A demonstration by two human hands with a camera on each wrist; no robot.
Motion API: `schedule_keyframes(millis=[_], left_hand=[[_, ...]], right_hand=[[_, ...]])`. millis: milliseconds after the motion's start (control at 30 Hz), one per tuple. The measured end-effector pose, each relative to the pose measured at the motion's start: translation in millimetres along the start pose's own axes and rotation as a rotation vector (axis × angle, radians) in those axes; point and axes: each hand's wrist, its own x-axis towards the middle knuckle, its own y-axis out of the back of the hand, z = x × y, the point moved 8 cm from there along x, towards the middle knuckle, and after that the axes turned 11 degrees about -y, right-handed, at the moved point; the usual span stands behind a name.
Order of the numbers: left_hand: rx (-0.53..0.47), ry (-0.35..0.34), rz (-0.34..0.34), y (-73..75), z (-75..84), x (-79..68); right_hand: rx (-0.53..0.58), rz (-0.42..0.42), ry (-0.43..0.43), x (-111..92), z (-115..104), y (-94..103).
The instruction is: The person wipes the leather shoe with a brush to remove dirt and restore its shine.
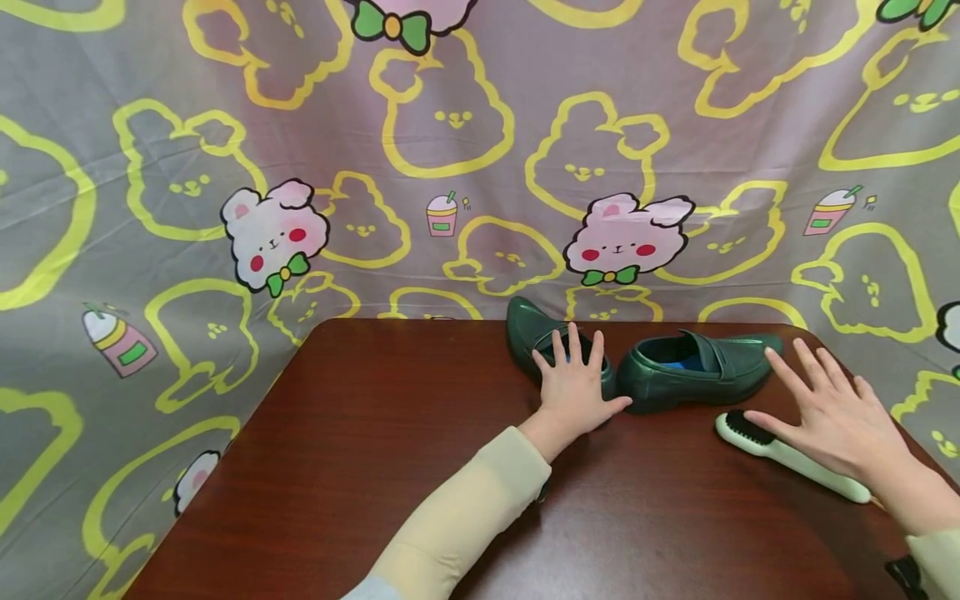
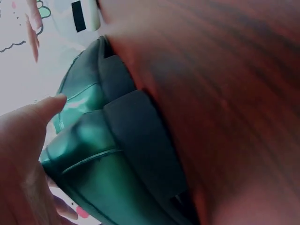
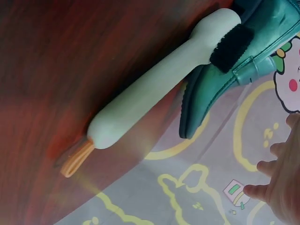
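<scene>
Two dark green loafers lie near the back of the table. The left loafer [image 1: 525, 329] points its toe to the back left, the right loafer [image 1: 675, 387] to the right, their heels close together. Over the left one's heel end, my left hand [image 1: 570, 383] has its fingers spread; in the left wrist view that hand [image 2: 23, 154] overlaps the green heel [image 2: 101, 180]. My right hand [image 1: 840, 417] is above a pale green shoe brush [image 1: 810, 471], fingers spread. In the right wrist view the brush [image 3: 150, 91] shows black bristles [image 3: 233, 47] and an orange hanging loop [image 3: 77, 158].
The reddish-brown table [image 1: 360, 450] reaches back to a grey curtain [image 1: 420, 275] with yellow bear outlines. Its right edge runs close beside the brush and my right hand. Blue insoles [image 1: 686, 364] show inside the right loafer.
</scene>
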Motion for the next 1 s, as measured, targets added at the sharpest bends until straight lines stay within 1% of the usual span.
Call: schedule_keyframes(millis=[133, 333, 433, 533, 633, 767, 1000], left_hand=[[0.027, -0.007, -0.002, -1.7, 0.1, 0.2], [0.015, -0.067, 0.005, -1.6, -0.6, -4.1], [0.006, -0.089, 0.010, -0.7, -4.3, -7.3], [0.003, -0.105, 0.004, 0.0, -10.3, -12.1], [-0.024, -0.134, 0.006, 0.4, -17.4, -19.0], [-0.074, -0.193, 0.016, 0.8, -29.4, -30.9], [-0.129, -0.290, 0.024, 3.8, -52.9, -57.7]], right_hand=[[-0.001, -0.003, -0.010, -5, 4, -1.6], [-0.001, 0.006, -0.001, -10, 3, -0.7], [0.004, 0.007, 0.009, -11, 2, -0.2], [0.005, -0.005, -0.001, -14, 5, -0.5], [0.004, -0.014, -0.020, -17, 10, -0.7], [0.006, -0.017, -0.032, -19, 16, -0.2], [0.010, -0.009, -0.023, -19, 14, 1.3]])
